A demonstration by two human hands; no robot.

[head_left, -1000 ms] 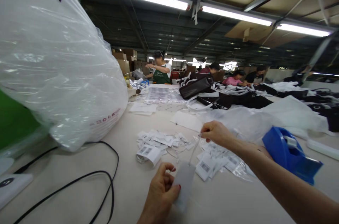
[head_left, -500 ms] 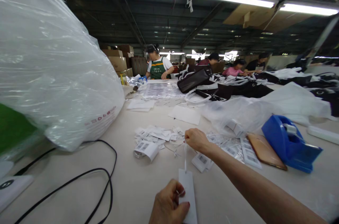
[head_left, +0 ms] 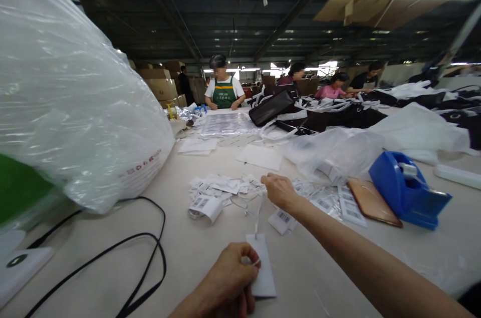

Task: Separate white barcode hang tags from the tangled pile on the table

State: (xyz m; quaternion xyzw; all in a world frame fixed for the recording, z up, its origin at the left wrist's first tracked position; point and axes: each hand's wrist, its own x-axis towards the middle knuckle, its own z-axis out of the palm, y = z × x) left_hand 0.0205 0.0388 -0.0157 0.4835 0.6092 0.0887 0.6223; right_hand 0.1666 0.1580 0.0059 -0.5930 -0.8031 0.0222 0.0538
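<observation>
A blank white hang tag [head_left: 264,270] is upright near the table's front edge, its face toward me. My left hand [head_left: 235,273] is closed at the tag's left side, with a thin white loop showing between thumb and forefinger. From the tag's top a white string [head_left: 258,215] runs up to my right hand [head_left: 280,190], whose fingers are pinched at its upper end; the exact grip is hard to see. Beyond the hands lies a heap of small white tags [head_left: 220,185], with a curled barcode label [head_left: 205,206] in front. More barcode labels [head_left: 281,220] lie under my right forearm.
A large plastic bag [head_left: 82,92] bulges at left above a black cable [head_left: 163,223]. To the right are a phone [head_left: 374,203] and a blue tape dispenser [head_left: 408,190]. Black bags [head_left: 274,107] are piled farther back. A person in a green apron [head_left: 224,92] stands across the table.
My left hand and the tag have shifted slightly up and left. The string hangs a little slanted and looser. The person across has turned to face forward, both hands at the table.
</observation>
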